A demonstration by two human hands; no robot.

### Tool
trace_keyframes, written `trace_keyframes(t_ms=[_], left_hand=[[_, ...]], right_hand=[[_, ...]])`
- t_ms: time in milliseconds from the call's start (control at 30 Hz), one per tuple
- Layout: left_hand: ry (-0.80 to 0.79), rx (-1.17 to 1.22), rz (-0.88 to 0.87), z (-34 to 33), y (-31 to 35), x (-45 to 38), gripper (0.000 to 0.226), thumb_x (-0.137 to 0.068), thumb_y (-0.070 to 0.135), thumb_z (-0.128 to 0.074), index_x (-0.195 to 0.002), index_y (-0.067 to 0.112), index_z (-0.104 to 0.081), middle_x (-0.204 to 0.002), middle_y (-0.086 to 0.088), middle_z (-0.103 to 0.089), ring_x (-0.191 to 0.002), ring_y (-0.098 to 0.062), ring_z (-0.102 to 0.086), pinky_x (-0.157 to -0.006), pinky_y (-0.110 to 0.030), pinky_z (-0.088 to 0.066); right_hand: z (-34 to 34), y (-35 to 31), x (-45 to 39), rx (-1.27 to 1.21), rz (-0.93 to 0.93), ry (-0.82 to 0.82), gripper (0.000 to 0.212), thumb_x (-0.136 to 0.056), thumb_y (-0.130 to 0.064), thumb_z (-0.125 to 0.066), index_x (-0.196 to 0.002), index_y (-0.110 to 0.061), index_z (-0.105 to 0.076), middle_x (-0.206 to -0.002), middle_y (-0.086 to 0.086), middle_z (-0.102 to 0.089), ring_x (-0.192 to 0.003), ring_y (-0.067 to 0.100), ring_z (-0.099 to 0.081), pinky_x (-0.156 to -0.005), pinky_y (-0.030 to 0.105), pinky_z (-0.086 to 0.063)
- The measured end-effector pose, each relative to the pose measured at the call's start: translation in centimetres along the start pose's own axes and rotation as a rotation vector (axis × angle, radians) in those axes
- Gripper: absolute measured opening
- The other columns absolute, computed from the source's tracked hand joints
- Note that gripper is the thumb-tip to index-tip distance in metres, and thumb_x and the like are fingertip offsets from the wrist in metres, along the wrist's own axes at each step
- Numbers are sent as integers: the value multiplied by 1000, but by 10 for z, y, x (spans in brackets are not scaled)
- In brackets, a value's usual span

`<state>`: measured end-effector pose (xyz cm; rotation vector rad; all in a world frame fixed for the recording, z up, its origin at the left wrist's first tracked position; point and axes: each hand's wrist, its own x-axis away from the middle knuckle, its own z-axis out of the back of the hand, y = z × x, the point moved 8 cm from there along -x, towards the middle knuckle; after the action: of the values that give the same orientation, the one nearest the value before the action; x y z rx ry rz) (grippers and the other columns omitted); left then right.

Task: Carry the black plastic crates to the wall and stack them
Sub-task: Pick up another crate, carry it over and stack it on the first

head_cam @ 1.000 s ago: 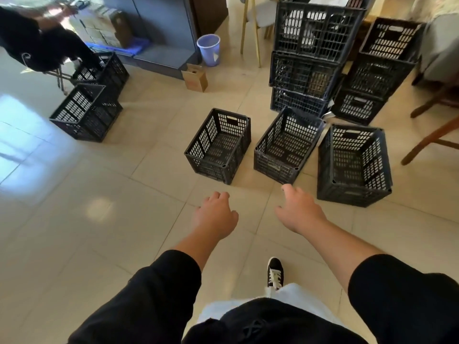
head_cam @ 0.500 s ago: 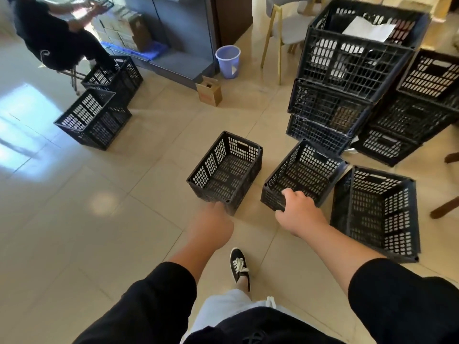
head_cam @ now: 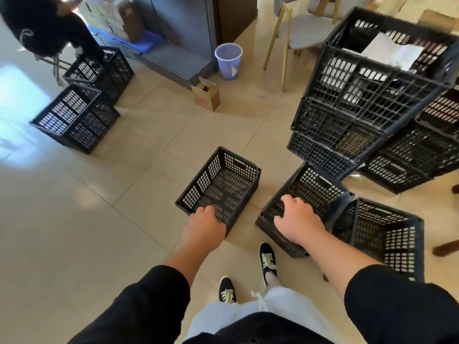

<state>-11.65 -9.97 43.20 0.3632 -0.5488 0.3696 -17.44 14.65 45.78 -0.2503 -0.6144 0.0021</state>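
Note:
Two open black plastic crates stand on the tiled floor just ahead of my feet. My left hand (head_cam: 203,228) curls over the near rim of the left crate (head_cam: 223,180). On the near rim of the middle crate (head_cam: 315,187), which sits at an angle, my right hand (head_cam: 296,219) has its fingers inside and its thumb outside. A third loose crate (head_cam: 387,234) stands close against it on the right. Behind them rises a tall stack of crates (head_cam: 367,100) with white paper in the top one.
A lower crate stack (head_cam: 422,150) leans at the far right, near wooden furniture legs (head_cam: 444,249). Two more crates (head_cam: 77,117) sit far left beside a seated person (head_cam: 44,28). A purple bin (head_cam: 228,60), a small cardboard box (head_cam: 206,95) and a chair (head_cam: 298,33) stand ahead.
I have stepped forward and bent down. Both hands went from hanging free in the air to resting over the near rims of the two crates.

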Motion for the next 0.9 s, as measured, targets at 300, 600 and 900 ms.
trace_keyframes(t_ms=[300, 600, 900], left_hand=[[-30, 174, 302, -3, -13, -60, 46, -100, 36, -49, -142, 18, -49, -138, -4, -54, -120, -29, -58, -83, -36, -48], [-95, 355, 547, -36, -81, -125, 58, -102, 38, -53, -155, 15, -43, -146, -8, -57, -121, -26, -62, -91, -37, -55], [-119, 529, 624, -78, -138, -230, 51, -104, 36, -53, -150, 14, -49, -139, -7, -62, -96, -17, -58, -72, -26, -45]], right_hand=[[24, -29, -125, 78, 130, -158, 64, -100, -40, -52, -156, -20, -32, -155, 9, -42, -138, 33, -42, -106, 50, -44], [1, -85, -244, 123, 124, -237, 64, -98, -39, -53, -157, -21, -32, -152, 12, -45, -137, 36, -45, -107, 51, -45], [-58, -130, -372, 70, 92, -235, 59, -96, -36, -57, -150, -18, -42, -144, 14, -53, -129, 38, -52, -105, 50, -47]])
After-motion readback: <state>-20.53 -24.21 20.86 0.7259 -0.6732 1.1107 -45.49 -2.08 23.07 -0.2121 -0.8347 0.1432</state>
